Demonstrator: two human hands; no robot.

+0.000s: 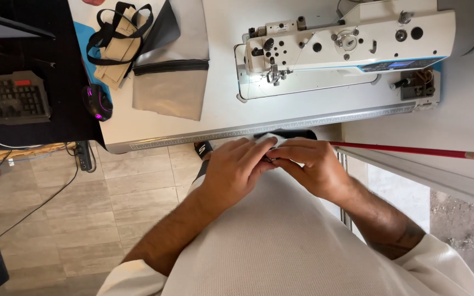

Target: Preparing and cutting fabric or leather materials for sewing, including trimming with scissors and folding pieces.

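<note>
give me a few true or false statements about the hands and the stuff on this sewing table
1. Both hands meet over a small dark item just below the table edge. True: the left hand and right hand pinch a small dark item between their fingertips.
2. The sewing machine is black. False: the sewing machine is white.
3. Folded grey fabric lies on the table left of the machine. True: the grey fabric lies there.
4. The black straps lie on the floor. False: the black straps rest on the table.
5. A red rod runs along the right. True: the red rod.
</note>
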